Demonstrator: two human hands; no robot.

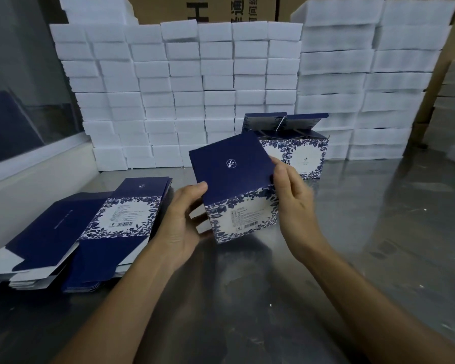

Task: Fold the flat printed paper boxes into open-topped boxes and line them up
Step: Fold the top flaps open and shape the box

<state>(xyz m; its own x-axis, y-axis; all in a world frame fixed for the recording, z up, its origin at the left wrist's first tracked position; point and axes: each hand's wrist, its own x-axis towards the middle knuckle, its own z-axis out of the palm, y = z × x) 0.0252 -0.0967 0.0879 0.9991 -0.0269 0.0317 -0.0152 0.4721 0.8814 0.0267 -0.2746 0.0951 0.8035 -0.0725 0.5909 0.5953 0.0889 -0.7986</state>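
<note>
Folded box [237, 190] mid-counter [378, 232], held just above it between left hand [180, 227] and right hand [293, 203]; flat box stacks [95, 232] left of it on the counter; two open-topped boxes [292, 148] side by side behind it; foam block wall [195, 88] behind those, along the counter's back edge.

Dim, cool, bluish light overall, seemingly from overhead. Steel table [352, 258] shows soft smeared reflections and pale glare patches on the right, no hard highlights. Weak shadows only, under the box [237, 190] and the forearms. White foam blocks [184, 82] are the brightest area, slightly washed out. Wide-angle lens: stacks bow and lean at the left and right edges. Picture is soft throughout; small print and barcode are unreadable; corners are muddy.
</note>
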